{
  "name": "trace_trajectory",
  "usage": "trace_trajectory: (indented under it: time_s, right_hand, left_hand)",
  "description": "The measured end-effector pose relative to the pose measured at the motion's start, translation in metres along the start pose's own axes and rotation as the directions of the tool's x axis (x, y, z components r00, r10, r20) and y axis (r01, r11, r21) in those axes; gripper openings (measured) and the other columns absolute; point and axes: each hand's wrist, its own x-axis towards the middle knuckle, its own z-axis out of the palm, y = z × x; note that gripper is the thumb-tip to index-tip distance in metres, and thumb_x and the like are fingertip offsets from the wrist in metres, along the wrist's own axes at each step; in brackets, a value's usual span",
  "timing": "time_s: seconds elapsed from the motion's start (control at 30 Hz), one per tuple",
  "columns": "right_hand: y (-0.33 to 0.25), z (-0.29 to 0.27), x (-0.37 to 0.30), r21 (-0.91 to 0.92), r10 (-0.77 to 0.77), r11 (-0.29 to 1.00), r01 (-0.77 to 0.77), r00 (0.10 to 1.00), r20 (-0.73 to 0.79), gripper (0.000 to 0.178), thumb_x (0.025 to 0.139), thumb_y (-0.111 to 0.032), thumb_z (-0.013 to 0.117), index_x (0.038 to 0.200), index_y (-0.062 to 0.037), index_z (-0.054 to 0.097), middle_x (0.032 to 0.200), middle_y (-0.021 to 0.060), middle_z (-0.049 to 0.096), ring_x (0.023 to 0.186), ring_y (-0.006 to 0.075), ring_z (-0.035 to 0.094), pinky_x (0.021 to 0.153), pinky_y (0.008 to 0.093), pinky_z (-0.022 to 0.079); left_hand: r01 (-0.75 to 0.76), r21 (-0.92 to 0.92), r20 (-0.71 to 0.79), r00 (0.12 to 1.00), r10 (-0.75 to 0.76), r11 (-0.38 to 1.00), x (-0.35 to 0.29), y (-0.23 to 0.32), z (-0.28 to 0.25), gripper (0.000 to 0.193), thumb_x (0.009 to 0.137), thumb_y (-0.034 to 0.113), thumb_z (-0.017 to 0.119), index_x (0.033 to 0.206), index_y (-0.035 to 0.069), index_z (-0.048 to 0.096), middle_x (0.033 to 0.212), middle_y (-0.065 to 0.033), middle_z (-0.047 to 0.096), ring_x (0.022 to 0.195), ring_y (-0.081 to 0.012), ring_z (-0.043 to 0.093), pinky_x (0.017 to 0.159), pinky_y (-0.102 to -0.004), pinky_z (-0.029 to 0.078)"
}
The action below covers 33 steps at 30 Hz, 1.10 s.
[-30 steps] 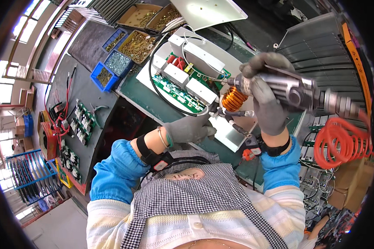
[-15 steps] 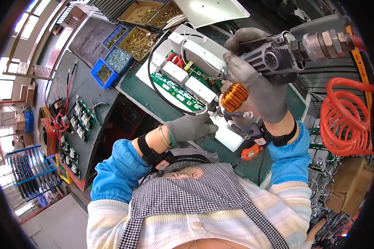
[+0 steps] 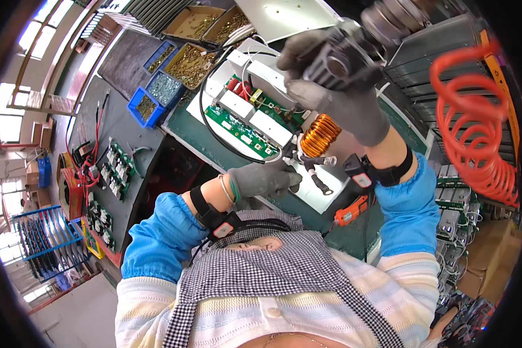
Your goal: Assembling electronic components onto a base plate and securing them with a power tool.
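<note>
My right hand [image 3: 354, 107], in a grey glove, is closed around a dark air-powered driver [image 3: 337, 65] above the far right part of an open white-cased unit. Its tip is hidden by the hand. Inside the casing lie green circuit boards [image 3: 235, 126] with white blocks [image 3: 271, 127]. A copper-wound coil [image 3: 320, 136] stands at the unit's near right, beside black leads with ring lugs [image 3: 319, 182]. My left hand [image 3: 262, 178], also gloved, is at the unit's near edge, fingers curled by the leads. What lies inside its fingers is hidden.
Blue bins [image 3: 145, 108] and cardboard trays [image 3: 194, 22] of small metal parts stand at the far left. A red coiled hose [image 3: 475, 127] hangs at right. An orange-handled screwdriver [image 3: 351, 211] lies near the bench's front. More circuit boards [image 3: 117, 168] rest on the left bench.
My right hand has carried the air driver left and away from me, slightly blurred by motion. The red hose has swung and stretched with it. My left hand has barely shifted.
</note>
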Motion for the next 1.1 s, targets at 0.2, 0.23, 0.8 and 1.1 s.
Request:
trace_trajectory:
  time_s: [0.2,0.23,0.8,1.1]
  right_hand:
    - [0.005,0.017,0.016,0.095,0.118,0.986,-0.139,0.973,0.2,0.038,0.074,-0.006,0.072,0.108,-0.0027,0.057,0.092,0.0013,0.064,0.082,0.0072,0.06,0.073,0.0246,0.05]
    - [0.002,0.019,0.017,0.098,0.117,0.985,-0.14,0.971,0.208,0.038,0.074,-0.006,0.072,0.108,-0.0027,0.057,0.092,0.0013,0.064,0.082,0.0072,0.06,0.073,0.0246,0.05]
    - [0.005,0.014,0.027,-0.061,0.068,0.996,-0.061,0.99,0.125,0.029,0.073,-0.017,0.072,0.098,-0.0053,0.062,0.086,0.003,0.066,0.078,0.0093,0.062,0.072,0.0259,0.05]
    - [0.008,0.009,0.024,-0.045,0.071,0.997,-0.066,0.99,0.121,0.021,0.074,-0.014,0.07,0.091,-0.0048,0.062,0.077,0.0027,0.064,0.071,0.0096,0.06,0.067,0.0263,0.049]
  left_hand:
    - [0.099,-0.144,0.008,0.995,-0.099,0.985,0.006,-0.013,0.002,0.043,0.086,0.046,0.049,0.098,0.008,0.063,0.084,-0.006,0.055,0.076,-0.0178,0.055,0.064,-0.041,0.051]
    - [0.028,-0.102,0.012,1.0,-0.027,0.994,0.009,-0.02,0.003,0.043,0.086,0.047,0.048,0.097,0.008,0.063,0.085,-0.0059,0.054,0.078,-0.0178,0.054,0.065,-0.042,0.051]
    - [-0.195,-0.165,0.05,0.977,0.205,0.967,0.007,-0.014,0.002,0.019,0.094,0.016,0.047,0.091,0.004,0.062,0.064,0.0041,0.043,0.057,-0.0068,0.043,0.051,-0.023,0.036]
    - [-0.577,0.591,0.08,0.737,0.671,0.563,0.0,-0.011,-0.001,0.011,0.089,0.009,0.05,0.09,0.005,0.06,0.068,0.0009,0.045,0.064,-0.0104,0.043,0.056,-0.0244,0.036]
